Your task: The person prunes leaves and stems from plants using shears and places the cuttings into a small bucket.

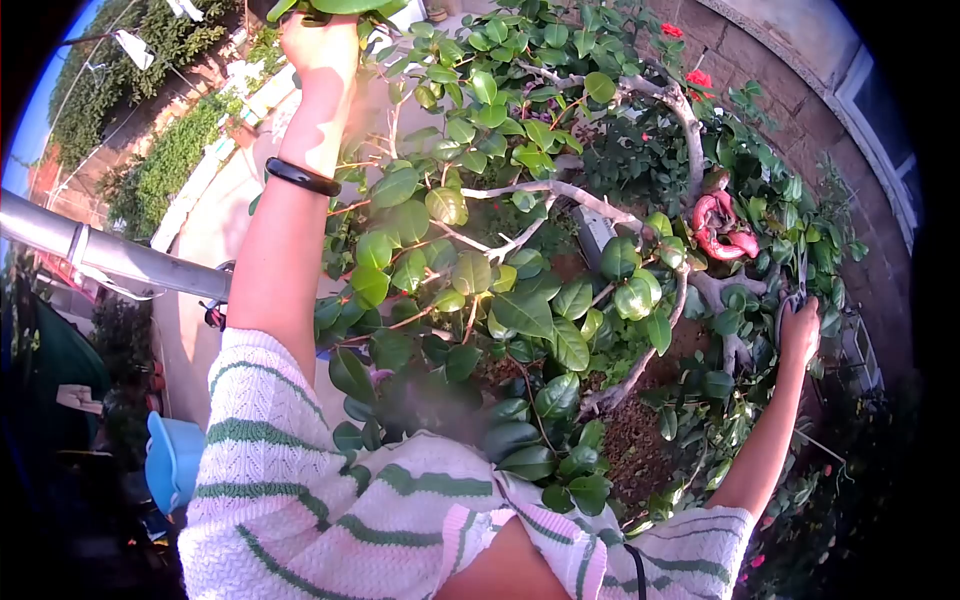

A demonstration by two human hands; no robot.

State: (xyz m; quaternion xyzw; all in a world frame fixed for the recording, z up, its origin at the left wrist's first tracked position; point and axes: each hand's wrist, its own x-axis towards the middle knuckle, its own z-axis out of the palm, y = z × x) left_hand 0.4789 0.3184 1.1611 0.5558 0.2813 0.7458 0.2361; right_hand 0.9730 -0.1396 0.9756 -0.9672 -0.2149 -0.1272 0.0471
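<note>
Raised to the top edge of the view, my left hand (322,42) is closed at some broad green leaves (335,5); the leaves and the frame edge hide part of its fingers. A dark bangle (303,178) circles that wrist. Out to the far right, my right hand (799,330) is wrapped round the dark handles of a pair of scissors (802,272), whose thin metal blades point up among the foliage. Between my arms spreads a shrub with glossy leaves (525,312) and pale, bent branches (560,188). Reddish-pink material (718,228) is looped at a branch near my right hand.
A brick wall (770,125) runs behind the shrub, with red flowers (699,79) before it. On the left are a metal pole (130,258) and a blue bucket (174,462). Brown soil (640,440) shows under the branches.
</note>
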